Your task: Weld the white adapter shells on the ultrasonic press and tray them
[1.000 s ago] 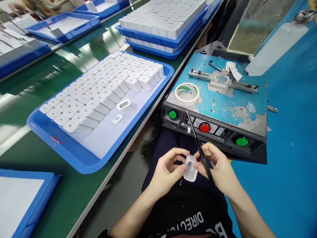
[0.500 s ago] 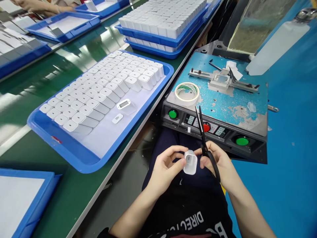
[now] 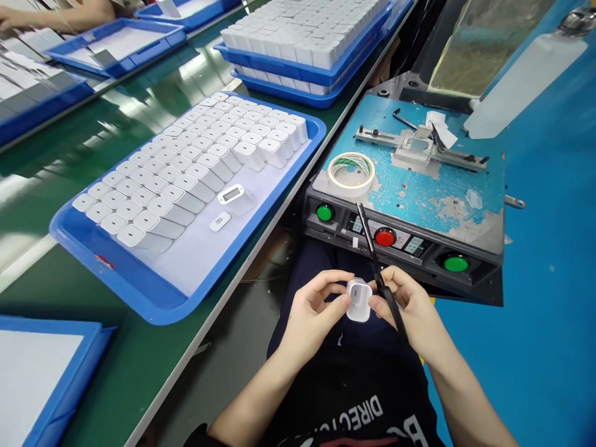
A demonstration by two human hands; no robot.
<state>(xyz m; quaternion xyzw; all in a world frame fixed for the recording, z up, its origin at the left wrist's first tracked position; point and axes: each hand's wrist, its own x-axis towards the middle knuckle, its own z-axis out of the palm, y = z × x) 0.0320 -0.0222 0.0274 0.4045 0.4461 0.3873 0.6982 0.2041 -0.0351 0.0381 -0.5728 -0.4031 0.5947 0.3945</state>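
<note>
My left hand (image 3: pixel 321 304) pinches the left side of a small white plastic housing (image 3: pixel 359 301), its hollow open end turned toward me. My right hand (image 3: pixel 407 304) is closed around black scissors (image 3: pixel 384 288), whose blades lie together and point up toward the machine's front. The thumb of that hand also meets the right edge of the housing. On my left, a blue tray (image 3: pixel 177 315) bears many rows of similar white housings (image 3: pixel 161 186). Near its front stand a housing with a rectangular opening (image 3: pixel 231 194) and a small white end piece (image 3: pixel 220 221).
Before me is a blue-topped machine (image 3: pixel 419 205) with green buttons (image 3: pixel 456 264), a red button (image 3: pixel 385 237), a metal fixture (image 3: pixel 419 149) and a tape roll (image 3: pixel 351 171). A translucent bottle (image 3: pixel 526 87) hangs at right. Stacked trays (image 3: pixel 298 77) stand behind; a co-worker's arm (image 3: pixel 74 17) shows far left.
My right hand has moved left, its thumb now against the housing. The scissors have swung leftward and their blades have come together. The housing is tilted slightly differently.
</note>
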